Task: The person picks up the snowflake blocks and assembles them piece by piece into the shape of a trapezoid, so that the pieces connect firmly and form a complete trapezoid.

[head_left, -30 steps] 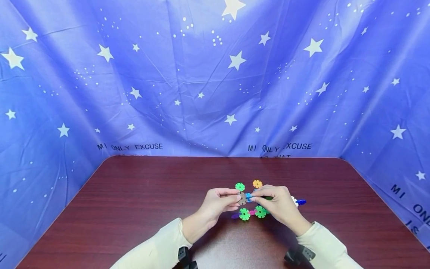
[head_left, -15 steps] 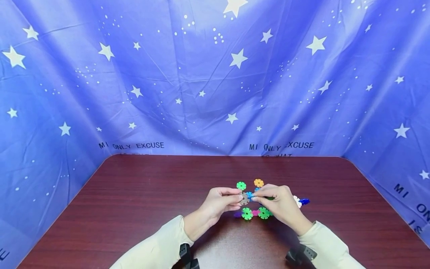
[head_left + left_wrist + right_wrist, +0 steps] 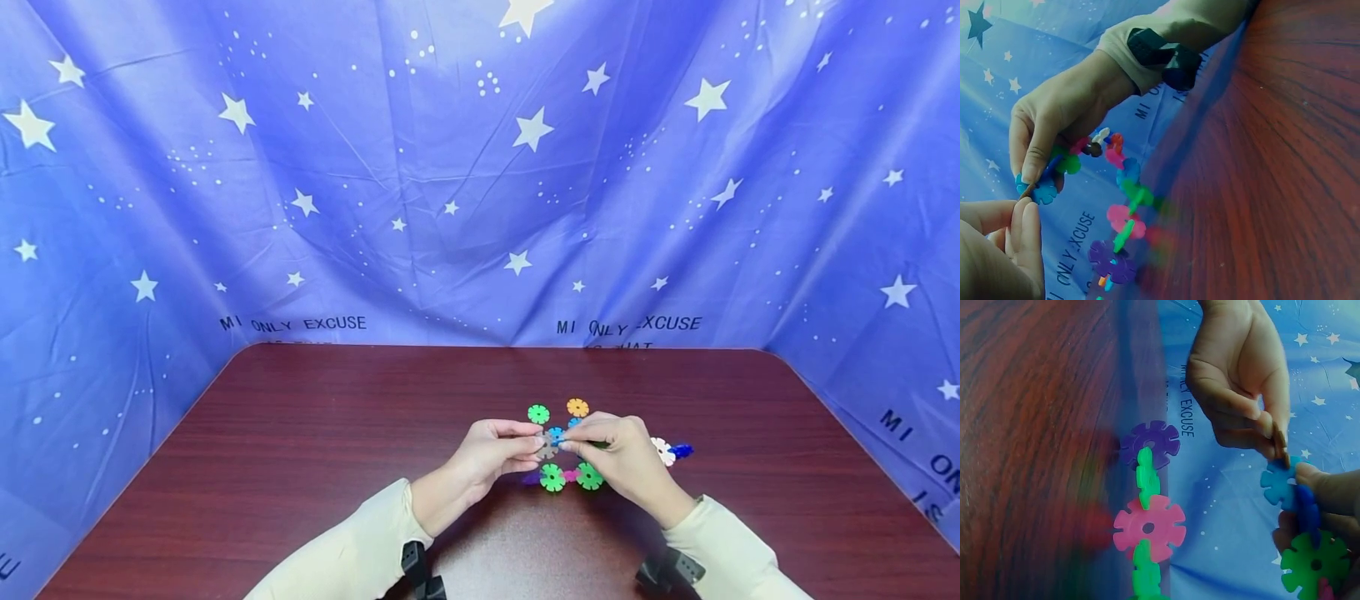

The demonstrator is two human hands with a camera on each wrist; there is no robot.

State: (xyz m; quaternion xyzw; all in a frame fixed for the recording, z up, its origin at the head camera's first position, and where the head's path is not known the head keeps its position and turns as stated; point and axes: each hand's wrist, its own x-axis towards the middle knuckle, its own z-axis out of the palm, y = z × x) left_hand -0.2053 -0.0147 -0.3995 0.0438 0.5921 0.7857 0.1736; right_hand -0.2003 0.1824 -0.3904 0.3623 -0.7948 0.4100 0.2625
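My left hand (image 3: 480, 457) pinches a brown notched snowflake disc (image 3: 550, 448) between thumb and fingers. Facing it, my right hand (image 3: 628, 460) pinches a light blue snowflake disc (image 3: 1279, 486). The brown disc stands edge-on against the blue one's rim in the right wrist view. From the blue disc a chain of linked discs carries on, through a dark blue one (image 3: 1307, 515) and a green one (image 3: 1315, 565). The chain curves round below both hands in the left wrist view, with a purple disc (image 3: 1112, 261) and a pink disc (image 3: 1126, 222) along it. My right hand hides part of it.
In the head view, a green disc (image 3: 538, 414) and an orange disc (image 3: 577, 407) show beyond the hands. A white disc (image 3: 663, 451) shows right of my right hand. The dark red tabletop (image 3: 337, 450) meets a blue star-patterned curtain (image 3: 450, 167) at the back.
Both hands keep their pinch on the discs and stay almost in place. The head view has shifted slightly, and the brown disc's angle differs a little.
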